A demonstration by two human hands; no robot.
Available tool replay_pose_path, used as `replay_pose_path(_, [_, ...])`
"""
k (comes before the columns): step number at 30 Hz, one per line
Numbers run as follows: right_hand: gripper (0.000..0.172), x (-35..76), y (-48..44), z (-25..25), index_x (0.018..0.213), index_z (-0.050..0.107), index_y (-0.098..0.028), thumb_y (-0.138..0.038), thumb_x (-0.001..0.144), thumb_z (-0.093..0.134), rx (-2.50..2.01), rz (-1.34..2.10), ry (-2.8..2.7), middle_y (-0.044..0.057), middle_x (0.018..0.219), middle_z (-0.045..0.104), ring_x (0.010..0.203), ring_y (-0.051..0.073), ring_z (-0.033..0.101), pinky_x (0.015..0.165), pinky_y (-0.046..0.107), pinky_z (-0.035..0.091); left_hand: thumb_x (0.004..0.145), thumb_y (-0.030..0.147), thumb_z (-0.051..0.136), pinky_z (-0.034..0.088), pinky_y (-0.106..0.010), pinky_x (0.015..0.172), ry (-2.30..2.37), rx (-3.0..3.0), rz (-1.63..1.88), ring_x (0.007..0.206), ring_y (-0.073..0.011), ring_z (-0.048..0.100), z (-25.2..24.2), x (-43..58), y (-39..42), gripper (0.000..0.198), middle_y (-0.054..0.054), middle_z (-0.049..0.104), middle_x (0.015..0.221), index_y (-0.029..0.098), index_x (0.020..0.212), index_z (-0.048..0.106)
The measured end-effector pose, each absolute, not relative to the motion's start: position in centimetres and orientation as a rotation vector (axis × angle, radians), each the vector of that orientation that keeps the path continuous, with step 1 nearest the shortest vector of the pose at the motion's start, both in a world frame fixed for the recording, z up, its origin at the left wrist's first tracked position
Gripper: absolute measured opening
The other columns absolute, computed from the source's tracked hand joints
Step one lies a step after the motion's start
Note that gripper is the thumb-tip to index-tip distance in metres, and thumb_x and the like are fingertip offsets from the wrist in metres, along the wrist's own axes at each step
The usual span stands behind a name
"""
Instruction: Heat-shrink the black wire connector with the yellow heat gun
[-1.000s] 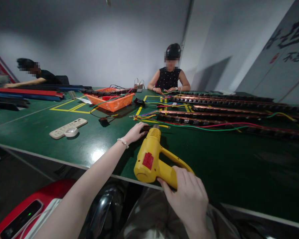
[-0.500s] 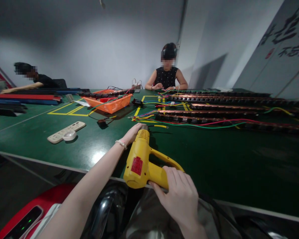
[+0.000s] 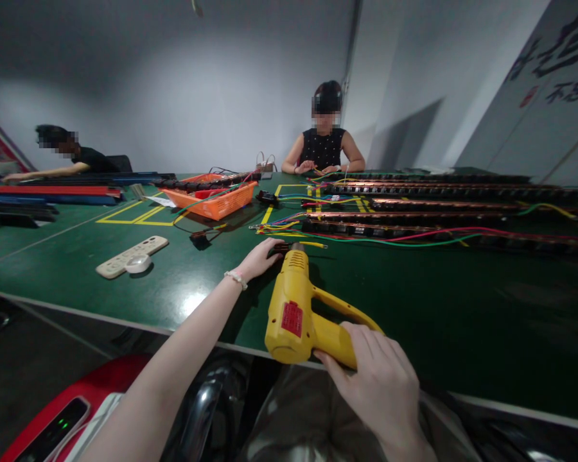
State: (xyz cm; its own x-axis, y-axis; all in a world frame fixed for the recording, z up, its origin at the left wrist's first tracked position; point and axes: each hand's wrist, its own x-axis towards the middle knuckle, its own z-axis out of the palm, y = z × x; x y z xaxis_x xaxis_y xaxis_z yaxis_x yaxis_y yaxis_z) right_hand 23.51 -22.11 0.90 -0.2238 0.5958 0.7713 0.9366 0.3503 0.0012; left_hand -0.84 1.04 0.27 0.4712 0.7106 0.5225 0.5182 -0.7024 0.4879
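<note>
My right hand (image 3: 380,369) is wrapped round the handle of a yellow heat gun (image 3: 291,308), which has a red label on its rear. The gun's metal nozzle (image 3: 297,246) points away from me, close to a short wire (image 3: 315,244) with a yellow sleeve and a bare metal tip. Reaching forward over the green table, my left hand (image 3: 260,258) pinches the dark left end of that wire between thumb and fingers. The nozzle partly covers the wire's middle.
Beyond my hands lie long black strips with copper wires (image 3: 366,226) and coloured leads. An orange basket (image 3: 221,204) stands to the left, past a black connector (image 3: 200,239). Nearer are a beige power strip (image 3: 120,262) and a small white case (image 3: 138,264). Two people sit across the table (image 3: 183,282).
The heat gun and my right hand have shifted right. More of my left hand and the wire's dark end now show beside the nozzle.
</note>
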Motion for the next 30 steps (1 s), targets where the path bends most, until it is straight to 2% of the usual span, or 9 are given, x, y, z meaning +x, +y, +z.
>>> replay_pose_path(8, [0.042, 26.7, -22.2, 1.0, 0.097, 0.061, -0.012, -0.051, 0.081, 0.06, -1.436, -0.806, -1.876, 0.006, 0.083, 0.065, 0.075, 0.018, 0.057, 0.071, 0.03, 0.039, 0.086, 0.028, 0.055, 0.045, -0.041, 0.101, 1.101, 2.467, 1.036, 0.112, -0.0221, 0.057, 0.5, -0.8, 0.8, 0.038, -0.012, 0.059, 0.119, 0.014, 0.121, 0.054])
replay_pose_path(15, [0.045, 27.9, -22.5, 1.5, 0.096, 0.06, -0.011, -0.053, 0.081, 0.059, -1.45, -0.92, -1.871, 0.006, 0.078, 0.065, 0.073, 0.017, 0.056, 0.067, 0.029, 0.038, 0.086, 0.03, 0.055, 0.045, -0.041, 0.1, 1.095, 2.482, 1.051, 0.111, -0.0219, 0.057, 0.6, -0.7, 0.8, 0.036, -0.011, 0.06, 0.118, 0.017, 0.12, 0.054])
replay_pose_path(23, [0.042, 25.8, -22.0, 1.2, 0.096, 0.059, -0.011, -0.051, 0.082, 0.059, -1.459, -0.835, -1.858, 0.006, 0.079, 0.064, 0.073, 0.018, 0.056, 0.069, 0.03, 0.038, 0.085, 0.032, 0.055, 0.043, -0.043, 0.103, 1.172, 2.524, 1.07, 0.116, -0.0247, 0.053, 0.3, -0.4, 0.8, 0.048, -0.014, 0.055, 0.124, 0.014, 0.128, 0.047])
replay_pose_path(30, [0.04, 23.0, -21.7, 0.9, 0.097, 0.059, -0.012, -0.05, 0.083, 0.058, -1.398, -0.65, -1.866, 0.006, 0.083, 0.064, 0.077, 0.019, 0.056, 0.072, 0.031, 0.037, 0.086, 0.037, 0.052, 0.038, -0.045, 0.107, 1.231, 2.548, 0.998, 0.121, -0.0261, 0.048, 0.3, -0.4, 0.9, 0.05, -0.014, 0.053, 0.127, 0.016, 0.131, 0.046])
